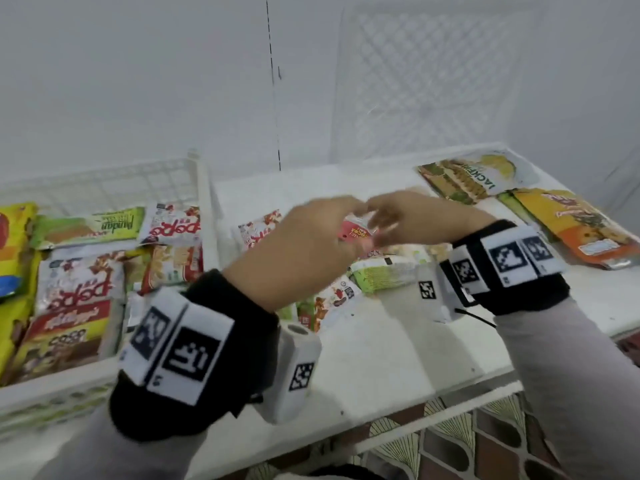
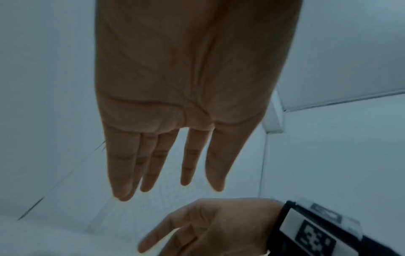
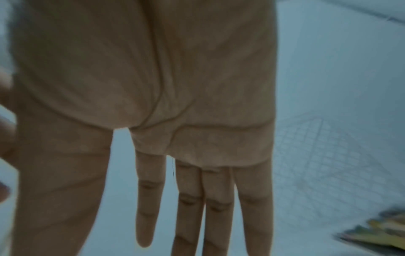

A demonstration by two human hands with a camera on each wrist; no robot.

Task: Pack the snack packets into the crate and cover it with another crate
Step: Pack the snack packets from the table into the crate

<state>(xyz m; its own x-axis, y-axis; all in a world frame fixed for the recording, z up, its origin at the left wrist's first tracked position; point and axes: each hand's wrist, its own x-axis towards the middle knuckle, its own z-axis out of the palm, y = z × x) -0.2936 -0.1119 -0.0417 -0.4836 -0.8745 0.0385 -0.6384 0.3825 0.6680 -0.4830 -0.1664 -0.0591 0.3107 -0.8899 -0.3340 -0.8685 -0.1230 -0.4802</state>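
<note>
White plastic lattice made the crate (image 1: 104, 188) at your far left, and it was partly filled with flat snack packets (image 1: 81, 289). Right of it, on the counter (image 1: 381, 344), a loose heap of packets (image 1: 381, 271) waited under your hands. Your left hand (image 1: 304, 251) and right hand (image 1: 426, 220) met above that heap around a small red packet (image 1: 356, 233). In both wrist views the fingers lay long and nearly straight, with nothing held in them. In the head view motion blur hid the fingertips, so I cannot tell if either grip had closed on the red packet. Further right lay larger pouches (image 1: 485, 178), and a second crate (image 1: 433, 74) stood against the wall behind them.

I judge these packets to be light, soft and slippery, with brittle contents. You would do well to pinch a sealed edge, not the puffed middle. The packets under your wrists were mostly covered.
</note>
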